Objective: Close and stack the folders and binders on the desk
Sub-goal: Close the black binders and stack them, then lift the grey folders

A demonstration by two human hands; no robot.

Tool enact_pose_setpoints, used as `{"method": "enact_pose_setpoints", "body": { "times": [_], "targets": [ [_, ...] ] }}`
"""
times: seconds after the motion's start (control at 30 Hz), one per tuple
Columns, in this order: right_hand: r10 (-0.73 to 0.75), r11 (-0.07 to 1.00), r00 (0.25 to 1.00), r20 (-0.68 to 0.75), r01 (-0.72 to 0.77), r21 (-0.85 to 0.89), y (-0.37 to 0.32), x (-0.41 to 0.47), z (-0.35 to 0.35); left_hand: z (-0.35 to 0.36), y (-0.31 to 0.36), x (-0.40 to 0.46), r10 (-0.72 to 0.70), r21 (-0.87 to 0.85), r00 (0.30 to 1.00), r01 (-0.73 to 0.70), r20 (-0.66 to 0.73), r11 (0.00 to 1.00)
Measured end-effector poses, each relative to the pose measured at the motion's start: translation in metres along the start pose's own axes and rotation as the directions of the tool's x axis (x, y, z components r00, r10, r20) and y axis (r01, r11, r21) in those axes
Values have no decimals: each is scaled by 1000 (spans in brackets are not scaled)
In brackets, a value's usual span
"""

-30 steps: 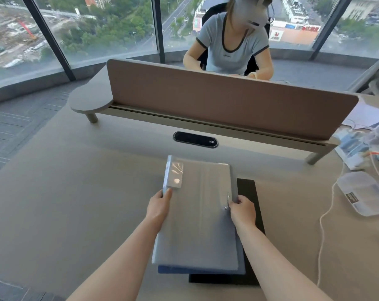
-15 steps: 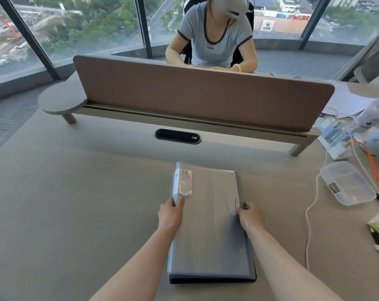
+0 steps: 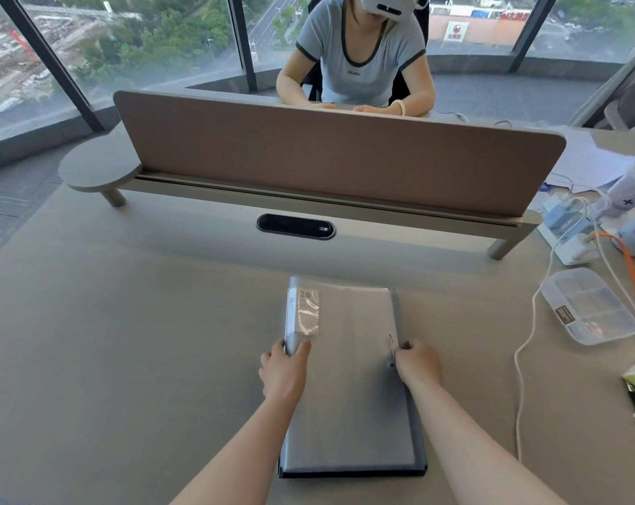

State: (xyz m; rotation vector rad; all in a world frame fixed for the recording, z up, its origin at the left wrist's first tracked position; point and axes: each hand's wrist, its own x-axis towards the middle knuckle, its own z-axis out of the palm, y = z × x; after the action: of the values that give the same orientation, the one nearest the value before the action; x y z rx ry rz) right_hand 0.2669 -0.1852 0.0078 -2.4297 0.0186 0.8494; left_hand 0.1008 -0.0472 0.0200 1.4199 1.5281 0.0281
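— Folders, stacked: a grey folder (image 3: 348, 377) lies closed on top, with darker covers (image 3: 352, 472) showing under its near and right edges. The pile sits mid-bench (image 3: 126, 340), just before the person.

— And the hands?

— Apart, one on each long side. The left hand (image 3: 284, 369) pinches the spine edge, thumb on top, just below a clear label pocket (image 3: 307, 311) marked "20". The right hand (image 3: 417, 362) curls over the opposite edge, beside a thin metal clip (image 3: 391, 353).

— Around it?

— Beyond the pile, a black oval cable port (image 3: 295, 226), then a brown divider screen (image 3: 338, 158) with someone in a headset (image 3: 387, 2) seated behind. Off right, a clear compartment box (image 3: 587, 306), a white cable (image 3: 523, 359) and a power strip (image 3: 567, 235).
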Motion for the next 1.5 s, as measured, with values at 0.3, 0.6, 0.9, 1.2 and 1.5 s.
{"method": "enact_pose_setpoints", "body": {
  "times": [0.3,0.6,0.9,1.2,1.5],
  "targets": [
    [152,987,988,23,-153,45,-10,2,-11,-17,3,9,-103,-130,971,133,215,983],
    [209,955,974,92,-223,198,-9,6,-15,-26,6,18,-153,-240,939,232,308,943],
    [80,985,991,106,-95,145,1,-16,-1,-39,0,9,-146,-298,948,231,282,926],
    [-118,983,986,116,99,157,-47,-45,47,-118,-8,26,-115,-337,976,173,185,926],
    [-228,971,964,135,215,103,-150,-80,141,-245,-13,94,-57,-370,990,101,127,924]
  ]
}}
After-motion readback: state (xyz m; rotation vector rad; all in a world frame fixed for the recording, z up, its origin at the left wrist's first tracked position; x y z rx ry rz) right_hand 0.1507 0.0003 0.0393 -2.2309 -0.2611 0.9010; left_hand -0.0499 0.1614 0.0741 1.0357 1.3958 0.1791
